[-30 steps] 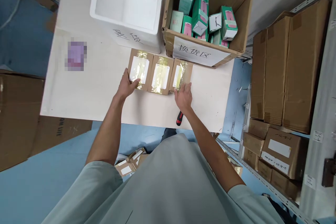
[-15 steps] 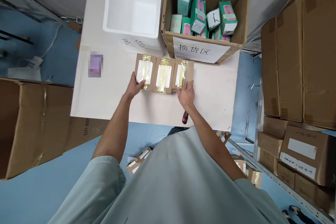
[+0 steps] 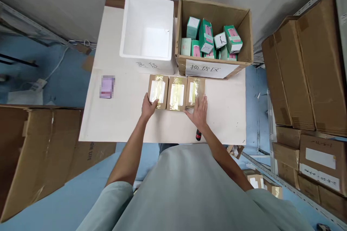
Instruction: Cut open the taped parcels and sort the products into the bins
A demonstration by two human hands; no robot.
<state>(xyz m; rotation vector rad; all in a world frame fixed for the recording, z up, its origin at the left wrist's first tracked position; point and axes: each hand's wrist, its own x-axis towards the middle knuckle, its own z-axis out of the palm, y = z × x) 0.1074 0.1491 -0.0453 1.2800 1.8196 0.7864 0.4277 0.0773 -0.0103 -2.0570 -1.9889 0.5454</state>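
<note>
Three small cardboard boxes lie side by side on the white table, each with a white label under yellowish tape. My left hand (image 3: 149, 107) grips the near left corner of the left box (image 3: 158, 90), thumb on top and fingers along its side. The middle box (image 3: 176, 95) sits between the other two. Over the near right part of the right box (image 3: 195, 88), my right hand (image 3: 198, 112) rests with its fingers stretched out. Just below that hand lies a black and red handle (image 3: 198, 135), partly hidden by my forearm.
Behind the boxes stand a white foam box (image 3: 148, 60) and a large carton (image 3: 214, 70) holding several green and pink packages. A blurred purple item (image 3: 107, 86) lies at the table's left. An open carton (image 3: 51, 144) is at left; stacked cartons (image 3: 309, 72) fill shelving at right.
The view has shifted, so the table and its things appear lower and slightly smaller. My right hand's fingers have straightened and spread on the right box. My left hand stays on the left box.
</note>
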